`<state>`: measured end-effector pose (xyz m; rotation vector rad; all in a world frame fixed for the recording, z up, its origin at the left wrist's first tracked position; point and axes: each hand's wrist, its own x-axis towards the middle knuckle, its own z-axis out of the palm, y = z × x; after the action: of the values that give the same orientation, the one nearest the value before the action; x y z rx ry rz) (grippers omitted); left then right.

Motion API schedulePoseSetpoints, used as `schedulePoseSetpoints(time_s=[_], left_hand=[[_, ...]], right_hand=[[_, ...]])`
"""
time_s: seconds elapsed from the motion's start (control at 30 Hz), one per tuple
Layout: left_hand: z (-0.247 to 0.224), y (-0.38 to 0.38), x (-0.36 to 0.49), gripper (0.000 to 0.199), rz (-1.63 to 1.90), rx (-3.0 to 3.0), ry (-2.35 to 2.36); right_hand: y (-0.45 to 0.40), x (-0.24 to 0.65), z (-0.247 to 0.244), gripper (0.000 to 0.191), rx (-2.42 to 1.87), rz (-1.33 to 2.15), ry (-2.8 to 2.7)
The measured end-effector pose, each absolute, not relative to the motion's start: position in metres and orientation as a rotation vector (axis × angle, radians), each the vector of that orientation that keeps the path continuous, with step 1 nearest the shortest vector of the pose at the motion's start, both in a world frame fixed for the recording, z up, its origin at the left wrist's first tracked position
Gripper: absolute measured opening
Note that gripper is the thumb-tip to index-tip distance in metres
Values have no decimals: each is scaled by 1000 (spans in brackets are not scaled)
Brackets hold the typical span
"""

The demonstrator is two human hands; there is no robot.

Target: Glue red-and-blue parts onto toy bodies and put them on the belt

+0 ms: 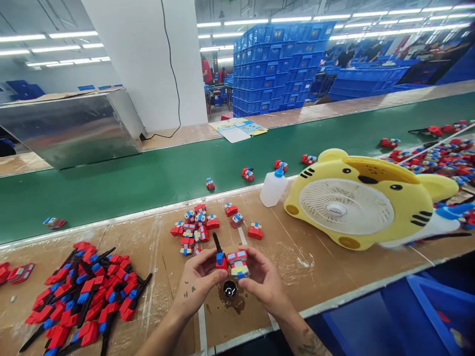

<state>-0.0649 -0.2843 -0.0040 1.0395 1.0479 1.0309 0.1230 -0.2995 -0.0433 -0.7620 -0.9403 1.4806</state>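
Observation:
Above a small dark cup of liquid [230, 289], my two hands meet at the front of the workbench. My left hand [200, 279] pinches a red and blue arm piece [221, 260] with a black rod pointing up. In my right hand [264, 277] is a red, white and yellow body piece [238, 264], held by thumb and fingers. The two pieces are side by side; whether they touch is unclear. Just beyond my hands lies a cluster of red body pieces [200, 232]. A large pile of red and blue arm pieces [89, 291] is at the left.
A yellow fan [345, 202] and a white squeeze bottle [273, 189] stand right of my hands. Behind them runs a green conveyor belt [166, 170] with several toy pieces. Blue crates [371, 321] are at the lower right; more are stacked in the background, with people farther off.

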Motion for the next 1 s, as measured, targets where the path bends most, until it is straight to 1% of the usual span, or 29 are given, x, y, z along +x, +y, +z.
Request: schedulePoseSetpoints(time_s=[0.07, 0.13, 0.23, 0.3, 0.37, 0.43, 0.5, 0.53, 0.63, 0.67, 0.77, 0.83, 0.93, 0.97, 1.0], left_hand=[[-7, -284, -62, 48, 1061, 1018, 1109], [-7, -283, -55, 53, 1133, 1010, 1109], [1, -265, -44, 59, 1288, 1078, 1084], [12, -236, -43, 51, 1350, 1239, 1185], [23, -195, -52, 45, 1262, 1515, 1388], [32, -145, -65, 49, 1072, 1744, 1611], [37, -93, -78, 52, 913, 1832, 1747], [38, -69, -83, 49, 830, 1858, 1784], [40, -12, -85, 33, 496, 1951, 1853], [40, 1, -83, 31, 382, 1969, 1865], [36, 22, -75, 33, 106, 1976, 1885], [31, 28, -73, 34, -14, 1945, 1882], [20, 37, -72, 33, -80, 1897, 1865], [18, 39, -72, 37, -72, 1889, 1869], [17, 40, -73, 48, -57, 1889, 1875]], right_hand=[[-298, 119, -43, 59, -922, 1332, -1110], [-294, 110, -41, 56, -1045, 1091, -1279], [-276, 86, -35, 56, -1019, 684, -1473], [-251, 72, -25, 58, -947, 533, -1514], [-214, 67, -14, 59, -921, 536, -1562], [-164, 73, -4, 56, -1023, 626, -1651], [-106, 85, 2, 47, -1384, 692, -1719], [-77, 91, 4, 43, -1502, 693, -1718], [-5, 100, 1, 44, -1736, 656, -1738], [10, 99, -1, 43, -1785, 643, -1762], [33, 90, -10, 30, -1867, 617, -1880], [35, 86, -17, 24, -1873, 602, -1963], [37, 95, -29, 27, -1832, 565, -2023], [37, 102, -32, 31, -1813, 565, -1998], [33, 109, -35, 33, -1735, 587, -1886]])
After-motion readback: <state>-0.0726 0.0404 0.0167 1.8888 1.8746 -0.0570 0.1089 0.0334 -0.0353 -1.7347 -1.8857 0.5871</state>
